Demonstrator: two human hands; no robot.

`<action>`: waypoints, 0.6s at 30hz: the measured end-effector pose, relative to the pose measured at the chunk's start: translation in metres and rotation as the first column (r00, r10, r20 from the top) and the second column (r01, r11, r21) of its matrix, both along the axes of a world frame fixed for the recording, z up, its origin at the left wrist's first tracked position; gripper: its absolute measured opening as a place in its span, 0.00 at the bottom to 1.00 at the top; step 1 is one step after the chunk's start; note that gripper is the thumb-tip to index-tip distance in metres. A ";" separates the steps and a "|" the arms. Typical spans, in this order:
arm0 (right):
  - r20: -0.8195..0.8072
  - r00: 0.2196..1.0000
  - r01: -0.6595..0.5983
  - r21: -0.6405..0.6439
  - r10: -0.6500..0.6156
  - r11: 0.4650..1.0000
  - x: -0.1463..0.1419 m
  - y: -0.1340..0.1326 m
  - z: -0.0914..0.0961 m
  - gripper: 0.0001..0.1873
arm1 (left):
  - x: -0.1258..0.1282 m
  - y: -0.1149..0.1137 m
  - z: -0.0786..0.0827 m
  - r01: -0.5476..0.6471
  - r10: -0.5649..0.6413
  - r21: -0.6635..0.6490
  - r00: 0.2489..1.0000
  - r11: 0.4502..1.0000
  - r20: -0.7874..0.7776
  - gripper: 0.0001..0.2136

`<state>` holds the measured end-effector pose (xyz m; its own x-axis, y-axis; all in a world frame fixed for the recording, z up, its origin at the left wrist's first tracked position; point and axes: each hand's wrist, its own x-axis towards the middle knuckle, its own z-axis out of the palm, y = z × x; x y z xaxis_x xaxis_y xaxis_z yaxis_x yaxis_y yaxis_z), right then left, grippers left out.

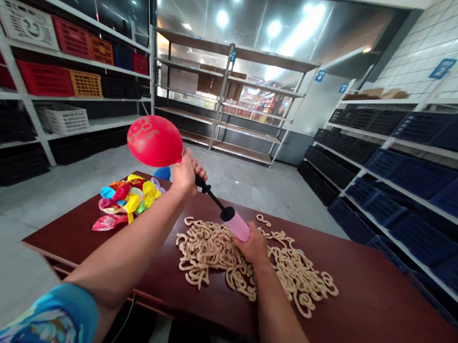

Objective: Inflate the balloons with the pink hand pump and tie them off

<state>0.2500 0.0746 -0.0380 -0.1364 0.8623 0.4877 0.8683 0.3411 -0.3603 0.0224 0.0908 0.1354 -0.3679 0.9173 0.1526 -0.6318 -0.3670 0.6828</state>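
A red inflated balloon (156, 141) with pale printing rises from my left hand (186, 172). The fingers of that hand are closed around the balloon's neck and the black end of a hand balloon pump (239, 227). Where neck and pump meet is hidden by the fingers. My right hand (253, 245) is wrapped around the pump's pink barrel. Between the two hands the black rod stands drawn out of the barrel. Under the right hand lie heaps of beige curled, ring-like pieces (214, 248), whose kind I cannot make out. Left of them is a pile of colourful deflated balloons (135, 196).
Everything lies on a dark red-brown table (367, 302). Crates (47, 80) fill the shelves at left, dark blue bins (426, 175) those at right. A metal rack (223, 103) stands at the back. Something blue (163, 173) shows behind the table's far edge.
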 end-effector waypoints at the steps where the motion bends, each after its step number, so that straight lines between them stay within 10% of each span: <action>1: 0.009 1.000 -0.010 0.011 0.010 1.000 -0.001 0.000 -0.001 0.17 | 0.006 0.001 -0.009 -0.001 0.001 -0.013 1.000 1.000 0.004 0.24; 10: 0.059 0.997 -0.050 0.064 0.046 0.997 -0.014 -0.002 -0.002 0.19 | 0.052 -0.004 -0.063 0.014 -0.010 -0.133 0.999 0.991 0.032 0.22; 18: -0.088 0.995 -0.044 0.091 0.052 0.995 -0.023 0.002 0.010 0.22 | 0.017 -0.018 0.010 0.011 -0.012 -0.019 0.999 1.000 -0.034 0.24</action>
